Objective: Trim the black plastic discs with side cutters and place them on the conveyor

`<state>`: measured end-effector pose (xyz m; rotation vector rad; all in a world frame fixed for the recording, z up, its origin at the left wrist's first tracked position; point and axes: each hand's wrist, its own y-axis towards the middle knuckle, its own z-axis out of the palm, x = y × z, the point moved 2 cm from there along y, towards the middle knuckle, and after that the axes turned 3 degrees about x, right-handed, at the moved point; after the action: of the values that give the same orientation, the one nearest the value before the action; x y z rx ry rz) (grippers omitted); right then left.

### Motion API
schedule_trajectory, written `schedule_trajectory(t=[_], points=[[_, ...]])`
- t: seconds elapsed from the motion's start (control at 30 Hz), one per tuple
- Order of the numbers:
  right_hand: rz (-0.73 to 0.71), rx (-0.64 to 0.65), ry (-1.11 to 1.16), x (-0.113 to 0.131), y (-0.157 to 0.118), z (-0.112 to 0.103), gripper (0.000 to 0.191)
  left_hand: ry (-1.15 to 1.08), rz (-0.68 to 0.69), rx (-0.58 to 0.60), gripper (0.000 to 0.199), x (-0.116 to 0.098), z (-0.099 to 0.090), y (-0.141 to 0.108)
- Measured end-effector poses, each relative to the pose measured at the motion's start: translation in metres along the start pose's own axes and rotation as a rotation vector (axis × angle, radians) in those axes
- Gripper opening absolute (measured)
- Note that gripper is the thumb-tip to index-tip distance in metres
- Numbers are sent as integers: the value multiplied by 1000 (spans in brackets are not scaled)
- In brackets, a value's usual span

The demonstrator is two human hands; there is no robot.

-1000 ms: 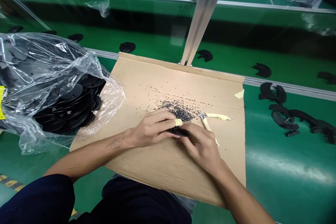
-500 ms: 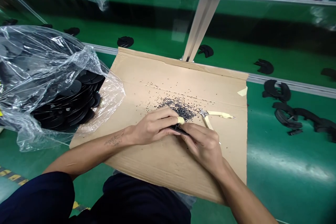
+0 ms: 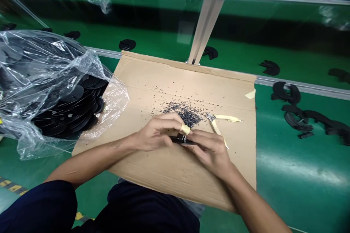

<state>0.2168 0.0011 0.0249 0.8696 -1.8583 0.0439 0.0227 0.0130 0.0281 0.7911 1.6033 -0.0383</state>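
Observation:
Between the fingers and thumb of my right hand (image 3: 212, 151) is a small, dark black plastic part (image 3: 177, 139), tilted and partly hidden by the hands. My left hand (image 3: 157, 131) is at the part's other side, its thumb drawn away from the fingers. One left finger wears a yellow finger wrap (image 3: 185, 129), and its tip rests at the part's upper edge near a small shiny bit. Just beyond the hands, a heap of tiny black pieces (image 3: 191, 116) lies on the cardboard sheet (image 3: 153, 174). Yellow-handled nippers (image 3: 217, 125) lie spread apart behind my right hand.
On the left, a clear plastic bag (image 3: 54, 62) spills stacked black discs (image 3: 73, 113). Curved black parts (image 3: 286, 93) lie on the green surface at right, with several more along the back. A metal post (image 3: 210, 18) rises behind the cardboard.
My left thumb has pulled back leftward from the black part, exposing more of it. The wrapped finger has shifted slightly left and down. My right hand keeps its hold.

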Motion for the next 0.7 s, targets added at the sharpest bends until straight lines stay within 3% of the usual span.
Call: schedule_trajectory(t=[0.07,0.13,0.2,0.43,0.7], points=[[25,7,51,1,1,0,19,-191,-149,85,57,1,-1,1],[51,36,83,2,3,0,16,-251,-209,126,39,2,-3,2],[62,45,103,4,5,-1,14,-242,-202,120,24,3,-4,2],[61,-90,106,7,7,-6,16,-205,-169,80,19,4,-9,2],[37,36,71,3,8,-13,10,-67,-148,210,11,1,-8,0]])
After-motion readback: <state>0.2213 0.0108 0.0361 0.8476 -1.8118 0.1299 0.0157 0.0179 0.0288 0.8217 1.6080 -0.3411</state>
